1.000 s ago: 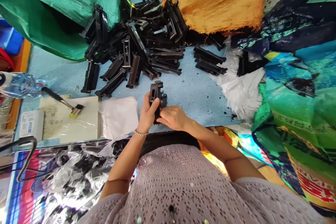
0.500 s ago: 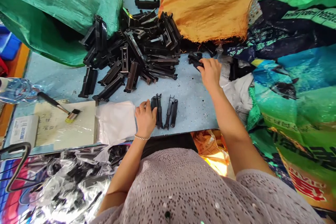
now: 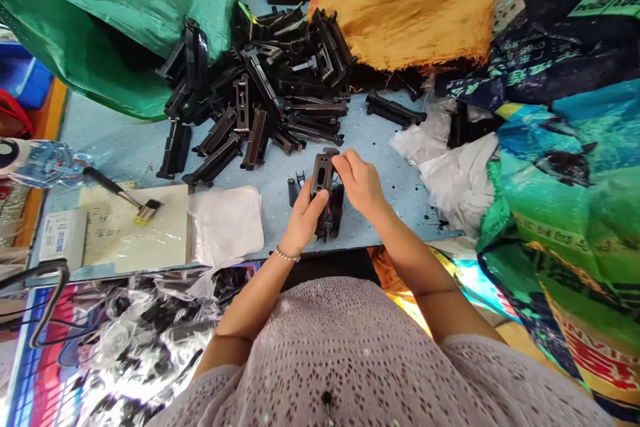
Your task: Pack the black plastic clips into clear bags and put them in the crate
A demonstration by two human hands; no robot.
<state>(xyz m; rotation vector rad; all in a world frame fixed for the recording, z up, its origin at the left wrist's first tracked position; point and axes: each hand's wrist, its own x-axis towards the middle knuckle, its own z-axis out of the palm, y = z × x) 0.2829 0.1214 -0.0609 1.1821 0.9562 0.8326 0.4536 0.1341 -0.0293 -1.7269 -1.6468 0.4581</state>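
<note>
Between my two hands is a long black plastic part (image 3: 323, 173) with slots in its face, held tilted up above the table's front edge. My left hand (image 3: 303, 217) grips its lower end, thumb across the face. At its upper right end, my right hand (image 3: 361, 181) pinches the part with thumb and fingers. Below and behind my hands lie other black parts (image 3: 336, 210), partly covered. A large heap of similar black parts (image 3: 260, 93) spreads over the table beyond. One more black part (image 3: 395, 109) lies apart, right of the heap.
White plastic bags (image 3: 227, 220) lie to the left, beside a brush (image 3: 145, 208) on a cream board (image 3: 165, 240). A green sack (image 3: 125, 7) and an orange sack (image 3: 410, 7) stand at the back. Crumpled clear plastic (image 3: 450, 173) is at the right.
My right hand has come back from the far right to the middle, leaving a black part there. My left hand has lifted a black part, and both hands now hold it.
</note>
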